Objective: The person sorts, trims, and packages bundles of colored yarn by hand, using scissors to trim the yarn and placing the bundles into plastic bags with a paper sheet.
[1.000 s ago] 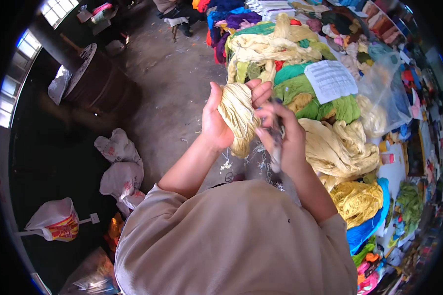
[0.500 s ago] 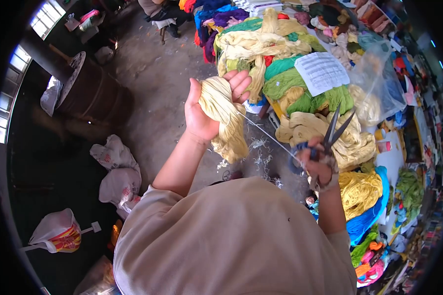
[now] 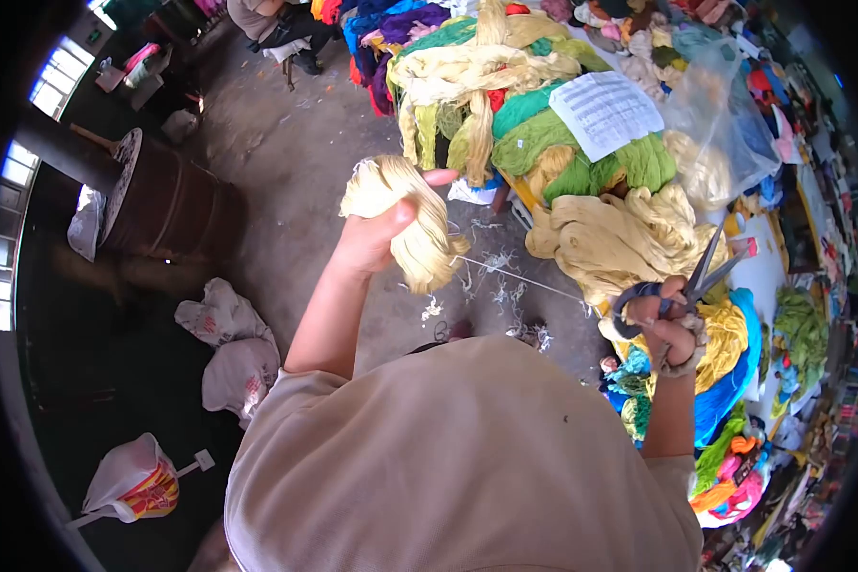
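Note:
A folded hank of cream yarn lies in my left hand, with the thumb now across it and other fingers hidden behind. From the hank a thin pale strand runs taut to my right hand. That hand is closed around dark-handled scissors, whose blades stand parted and point up and to the right. Beneath the blades is yellow yarn. Beyond my right hand, thick cream hanks are heaped on the table.
A printed sheet lies on green yarn. A clear plastic bag stands at the right. At the left are a rusty drum and white sacks. Thread scraps litter the floor. A seated person is far back.
My left thumb has closed over the hank, which has turned in my hand. My right hand with the scissors has moved right, away from the hank, and the strand spans a wider gap.

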A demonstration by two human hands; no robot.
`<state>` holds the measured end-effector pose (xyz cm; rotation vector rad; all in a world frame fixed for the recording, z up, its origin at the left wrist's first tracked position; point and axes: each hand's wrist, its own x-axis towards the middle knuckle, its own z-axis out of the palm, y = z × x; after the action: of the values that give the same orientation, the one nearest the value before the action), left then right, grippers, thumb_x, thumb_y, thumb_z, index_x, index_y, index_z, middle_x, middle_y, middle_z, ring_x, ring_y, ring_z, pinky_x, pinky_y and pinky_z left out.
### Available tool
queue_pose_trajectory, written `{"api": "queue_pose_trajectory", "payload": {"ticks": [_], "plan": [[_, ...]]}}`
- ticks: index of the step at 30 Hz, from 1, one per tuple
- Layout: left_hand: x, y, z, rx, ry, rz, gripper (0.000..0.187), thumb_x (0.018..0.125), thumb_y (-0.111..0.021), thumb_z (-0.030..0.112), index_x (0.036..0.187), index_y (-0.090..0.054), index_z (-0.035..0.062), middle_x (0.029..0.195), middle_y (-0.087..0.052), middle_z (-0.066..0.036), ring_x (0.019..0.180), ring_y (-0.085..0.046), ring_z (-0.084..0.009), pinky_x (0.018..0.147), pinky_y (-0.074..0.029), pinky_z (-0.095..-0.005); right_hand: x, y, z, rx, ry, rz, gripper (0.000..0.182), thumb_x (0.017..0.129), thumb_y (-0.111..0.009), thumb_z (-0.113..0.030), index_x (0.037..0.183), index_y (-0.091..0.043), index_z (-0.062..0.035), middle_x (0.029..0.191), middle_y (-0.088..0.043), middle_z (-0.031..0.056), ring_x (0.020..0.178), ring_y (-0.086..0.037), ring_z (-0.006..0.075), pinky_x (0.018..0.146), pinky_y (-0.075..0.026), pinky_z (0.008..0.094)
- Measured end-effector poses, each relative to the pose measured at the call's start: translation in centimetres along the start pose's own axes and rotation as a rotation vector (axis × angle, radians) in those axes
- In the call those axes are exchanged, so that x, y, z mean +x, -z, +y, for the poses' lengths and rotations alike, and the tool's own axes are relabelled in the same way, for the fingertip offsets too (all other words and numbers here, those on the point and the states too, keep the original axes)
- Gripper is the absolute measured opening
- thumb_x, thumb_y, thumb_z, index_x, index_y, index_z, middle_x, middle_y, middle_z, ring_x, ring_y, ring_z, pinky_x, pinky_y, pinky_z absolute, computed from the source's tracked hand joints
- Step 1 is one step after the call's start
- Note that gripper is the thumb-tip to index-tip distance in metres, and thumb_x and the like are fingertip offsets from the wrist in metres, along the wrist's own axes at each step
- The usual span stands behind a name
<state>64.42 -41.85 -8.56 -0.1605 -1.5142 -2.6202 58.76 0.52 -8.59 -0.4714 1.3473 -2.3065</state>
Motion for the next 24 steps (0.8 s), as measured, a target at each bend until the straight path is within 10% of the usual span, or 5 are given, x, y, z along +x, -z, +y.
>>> {"api": "queue_pose_trajectory", "payload": {"ticks": [11,18,21,23,24], "plan": [[0.6,-0.1,0.3,-0.024,0.045,-0.079,0.070,0.076,-0.082,0.018,0.136,-0.053,-0.0025,0.121,-0.065,-0.013,0.109,-0.062,-0.0196,0.094,-0.051,-0.0341,2.3,1.3,-2.6,-0.029,0.266,0.043,0.048,0.079,-0.064,-0.010,0.124,-0.046,-0.0085,0.073,-0.049,-0.0006,0.063,-0.045,0.0098,0.064,-0.033,0.0274],[0.7,2.6,2.5,-0.017,-0.185,-0.014,0.097,0.072,-0.086,0.043,0.145,-0.041,-0.0023,0.101,-0.062,-0.005,0.089,-0.062,-0.0109,0.078,-0.053,-0.0247,-0.7,7.7,-4.2,0.033,0.351,0.189,0.050,0.080,-0.063,-0.008,0.126,-0.046,-0.0069,0.080,-0.053,0.0017,0.069,-0.048,0.0107,0.067,-0.040,0.0278],[0.7,2.0,2.2,0.391,-0.139,-0.042,0.080,0.082,-0.080,0.031,0.145,-0.042,-0.0010,0.122,-0.062,-0.006,0.107,-0.059,-0.0141,0.095,-0.047,-0.0301,-1.5,5.4,-2.7,-0.455,-0.100,0.322,0.044,0.065,-0.068,-0.007,0.108,-0.060,-0.0049,0.083,-0.055,-0.0007,0.074,-0.053,0.0094,0.068,-0.042,0.0241],[1.3,-0.4,1.6,0.780,-0.170,-0.094,0.069,0.088,-0.074,0.026,0.146,-0.043,0.0037,0.133,-0.059,-0.007,0.122,-0.052,-0.0183,0.107,-0.037,-0.0329,-1.4,6.0,0.8,-0.665,-0.529,0.108,0.039,0.075,-0.074,-0.014,0.111,-0.062,-0.0073,0.083,-0.057,-0.0020,0.071,-0.054,0.0088,0.061,-0.044,0.0223],[1.4,-0.8,0.9,0.890,-0.192,-0.120,0.068,0.088,-0.074,0.028,0.146,-0.044,0.0065,0.133,-0.058,-0.009,0.120,-0.054,-0.0199,0.106,-0.038,-0.0331,-1.1,4.3,2.4,-0.914,-0.414,0.015,0.033,0.087,-0.069,-0.027,0.113,-0.062,-0.0074,0.083,-0.058,-0.0019,0.073,-0.057,0.0094,0.064,-0.047,0.0220]]}}
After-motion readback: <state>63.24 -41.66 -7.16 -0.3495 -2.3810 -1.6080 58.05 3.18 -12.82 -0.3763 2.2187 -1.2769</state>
